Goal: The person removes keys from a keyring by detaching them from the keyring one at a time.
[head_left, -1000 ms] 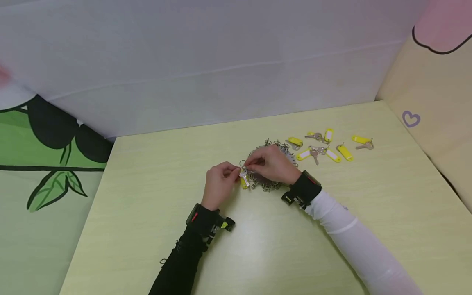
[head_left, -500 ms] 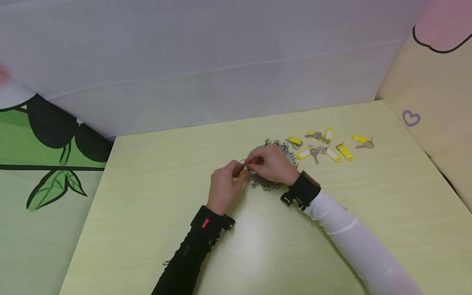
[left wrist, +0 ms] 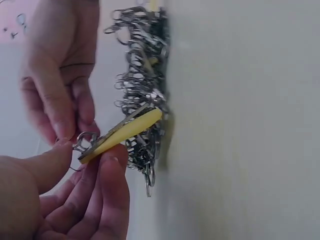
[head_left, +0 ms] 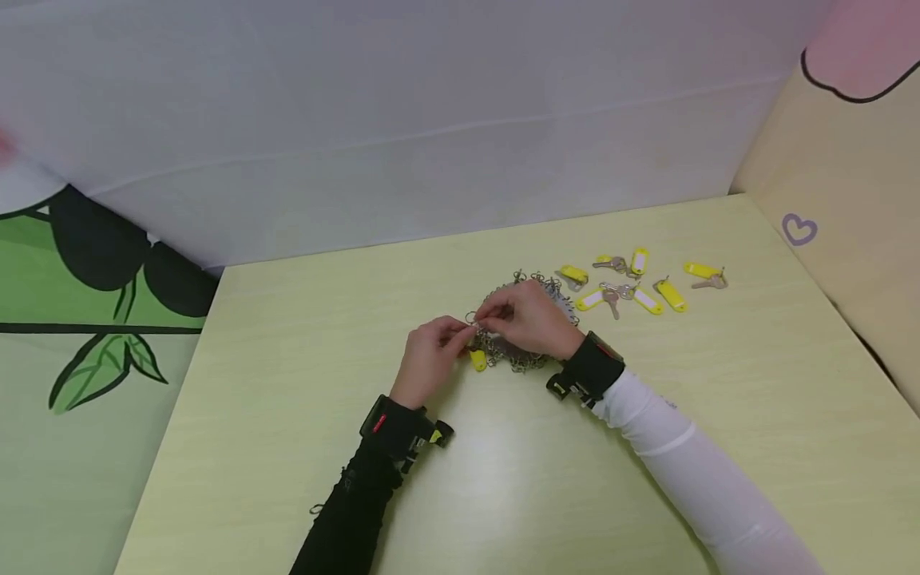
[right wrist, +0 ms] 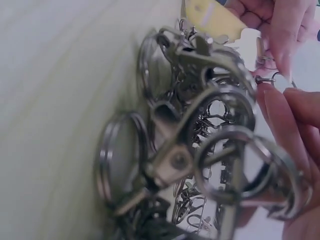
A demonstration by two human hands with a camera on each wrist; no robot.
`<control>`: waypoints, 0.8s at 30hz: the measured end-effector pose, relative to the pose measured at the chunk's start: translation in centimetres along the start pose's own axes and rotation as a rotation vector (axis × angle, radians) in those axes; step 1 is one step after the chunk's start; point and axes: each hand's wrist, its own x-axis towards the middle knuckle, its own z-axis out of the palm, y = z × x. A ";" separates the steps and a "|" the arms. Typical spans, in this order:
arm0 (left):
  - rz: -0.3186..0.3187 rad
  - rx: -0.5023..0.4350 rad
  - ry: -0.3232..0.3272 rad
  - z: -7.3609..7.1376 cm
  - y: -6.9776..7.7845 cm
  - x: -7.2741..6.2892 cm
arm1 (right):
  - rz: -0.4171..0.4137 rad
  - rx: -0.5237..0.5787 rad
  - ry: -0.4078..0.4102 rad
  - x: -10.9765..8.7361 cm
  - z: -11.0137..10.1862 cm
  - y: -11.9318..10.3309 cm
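My left hand (head_left: 426, 359) pinches the metal ring of a key with a yellow key tag (head_left: 477, 361). In the left wrist view, the yellow tag (left wrist: 135, 127) and a key lie against its fingers, pointing away from the thumb. Right beside it, my right hand (head_left: 528, 323) pinches a small metal clasp at the left edge of a grey round disc (head_left: 563, 300). Clasps with split rings (left wrist: 142, 75) hang thickly around that disc. The fingertips of both hands meet, so how clasp and ring join is partly hidden. A large split ring (right wrist: 124, 160) looms close in the right wrist view.
Several keys with yellow tags (head_left: 672, 295) lie loose on the pale wooden table (head_left: 302, 343), right of the disc. One key with a tag (head_left: 703, 271) lies farthest right. A pale cloth wall (head_left: 431, 160) stands behind the table, with a patterned panel on the left.
My left hand moved right and turned over the yellow tag, then drew back left; the tag now hangs below its fingers. My right hand has stayed nearly still.
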 end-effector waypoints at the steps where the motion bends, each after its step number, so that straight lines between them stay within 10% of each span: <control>1: -0.007 -0.025 -0.010 -0.2 -0.1 0.0 | 0.008 0.004 0.000 0.0 0.0 0.0; 9: -0.037 -0.078 0.052 -2.9 -0.7 0.3 | 0.080 0.039 0.014 0.0 -0.3 0.1; 24: -0.164 0.153 0.169 -10.1 -5.2 0.2 | 0.083 0.011 0.026 -0.2 -1.0 0.7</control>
